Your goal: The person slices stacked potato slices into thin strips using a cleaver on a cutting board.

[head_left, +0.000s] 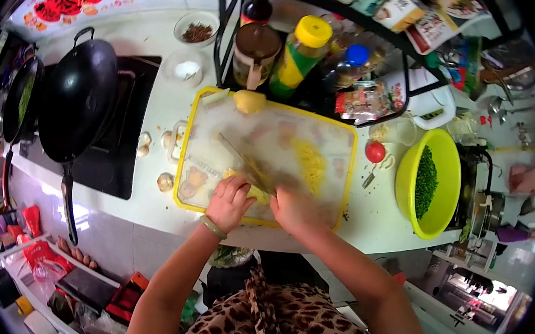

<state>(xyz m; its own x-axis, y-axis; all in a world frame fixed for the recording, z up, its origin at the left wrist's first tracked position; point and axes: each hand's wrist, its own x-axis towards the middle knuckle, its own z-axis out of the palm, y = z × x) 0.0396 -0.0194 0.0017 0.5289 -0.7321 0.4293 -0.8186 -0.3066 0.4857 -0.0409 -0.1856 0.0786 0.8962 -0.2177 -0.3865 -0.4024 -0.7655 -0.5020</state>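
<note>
Potato [258,195], one chunk, sat held under the left hand [230,201] while the right hand [293,209] gripped one knife [239,155] over one board [220,120].

The knife [243,156] is slanting over the board [252,120]. A yellow piece [261,196] is lying beside it. Yellow shreds [310,166] are lying loosely nearby.

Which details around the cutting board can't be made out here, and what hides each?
All in the head view:
- The knife: handle hidden by the right hand.
- Right fingers: blurred, probably by motion.
- The yellow food: partly covered by the left hand.
- The packet: print too small.
</note>
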